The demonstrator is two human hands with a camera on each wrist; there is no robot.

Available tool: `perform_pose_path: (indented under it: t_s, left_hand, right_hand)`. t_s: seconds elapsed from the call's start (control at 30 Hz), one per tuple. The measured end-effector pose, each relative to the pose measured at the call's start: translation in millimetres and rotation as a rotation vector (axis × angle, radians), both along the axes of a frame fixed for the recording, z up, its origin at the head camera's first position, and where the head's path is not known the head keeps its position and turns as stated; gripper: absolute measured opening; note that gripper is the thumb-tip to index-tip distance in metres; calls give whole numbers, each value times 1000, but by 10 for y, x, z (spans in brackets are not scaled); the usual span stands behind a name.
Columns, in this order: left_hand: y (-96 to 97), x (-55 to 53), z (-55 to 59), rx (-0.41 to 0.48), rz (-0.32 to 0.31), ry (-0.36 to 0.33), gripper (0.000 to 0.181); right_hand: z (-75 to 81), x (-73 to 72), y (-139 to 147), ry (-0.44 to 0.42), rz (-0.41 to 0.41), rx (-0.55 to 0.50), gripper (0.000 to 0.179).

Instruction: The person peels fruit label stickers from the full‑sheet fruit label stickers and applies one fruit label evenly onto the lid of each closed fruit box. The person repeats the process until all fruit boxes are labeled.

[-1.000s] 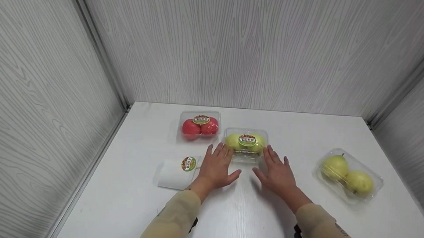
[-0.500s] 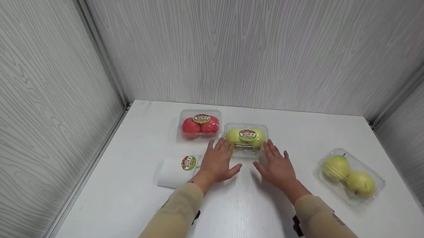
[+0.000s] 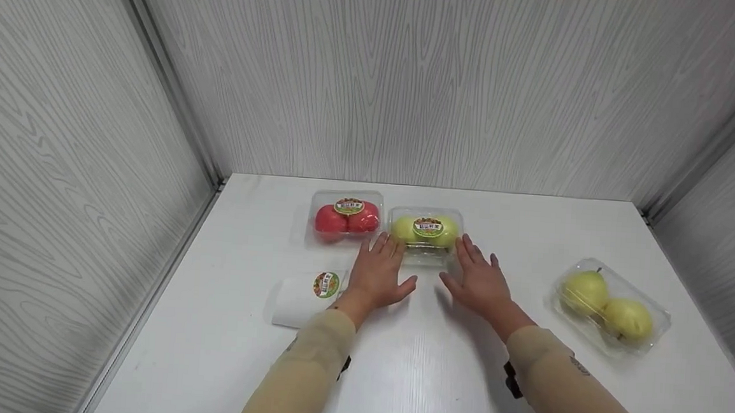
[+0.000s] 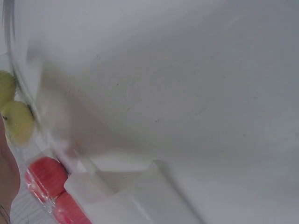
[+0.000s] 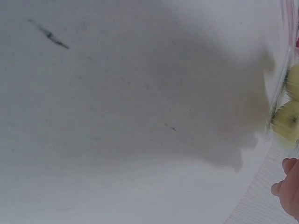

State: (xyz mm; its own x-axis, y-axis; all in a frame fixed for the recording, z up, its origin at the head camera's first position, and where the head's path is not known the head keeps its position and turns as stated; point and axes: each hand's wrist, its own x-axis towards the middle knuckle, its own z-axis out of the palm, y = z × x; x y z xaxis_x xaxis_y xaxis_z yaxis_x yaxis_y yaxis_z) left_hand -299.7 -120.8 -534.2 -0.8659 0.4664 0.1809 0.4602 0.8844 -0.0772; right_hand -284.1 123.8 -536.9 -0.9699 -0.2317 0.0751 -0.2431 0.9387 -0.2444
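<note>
A clear plastic box of yellow-green fruit (image 3: 428, 229), with a round fruit sticker on its lid, sits at the middle of the table between both hands. My left hand (image 3: 376, 276) has straight fingers, their tips at the box's left front corner. On the opposite side my right hand (image 3: 481, 284) is spread, fingertips right at the right front corner. Both thumbs point inward. To the left of the box stands a similar clear box of red fruit (image 3: 348, 217). In the left wrist view the red fruit (image 4: 49, 179) shows at the lower left.
A folded white sheet (image 3: 301, 301) with a round sticker lies left of my left forearm. Another clear box with two yellow-green pears (image 3: 607, 307) lies slanted at the right. Wood-patterned walls (image 3: 375, 79) enclose the white table (image 3: 407, 388) at the back and sides.
Both hands have moved forward, away from me, and the middle box has slid with them toward the back wall, coming nearly level with the red fruit box.
</note>
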Motion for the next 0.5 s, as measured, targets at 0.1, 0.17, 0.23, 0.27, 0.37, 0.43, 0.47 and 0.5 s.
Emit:
perform_pose_path:
  t_s: [0.1, 0.17, 0.23, 0.27, 0.37, 0.43, 0.47, 0.5]
  left_hand:
    - [14, -30, 5, 0, 0, -6, 84]
    - [21, -52, 9, 3, 3, -10, 84]
    - [25, -79, 9, 1, 7, -14, 84]
    - [28, -93, 8, -1, 9, -15, 84]
    - [30, -139, 3, 5, 10, -21, 84]
    - [30, -170, -6, 15, 10, -24, 83]
    - [31, -186, -10, 18, 10, -25, 83]
    - [32, -200, -14, 20, 10, -24, 83]
  right_hand:
    - [-1, -41, 11, -6, -1, -3, 88]
    - [-8, -75, 17, -6, -1, -4, 88]
    - [-13, -107, 21, -4, -1, 1, 88]
    - [-16, -125, 21, -3, -1, 1, 88]
    - [-18, -173, 20, -2, 1, 1, 88]
    - [-14, -200, 17, -4, 3, -4, 88]
    - [-10, -213, 15, -8, 3, -11, 88]
    - [-8, -225, 13, -10, 3, -16, 88]
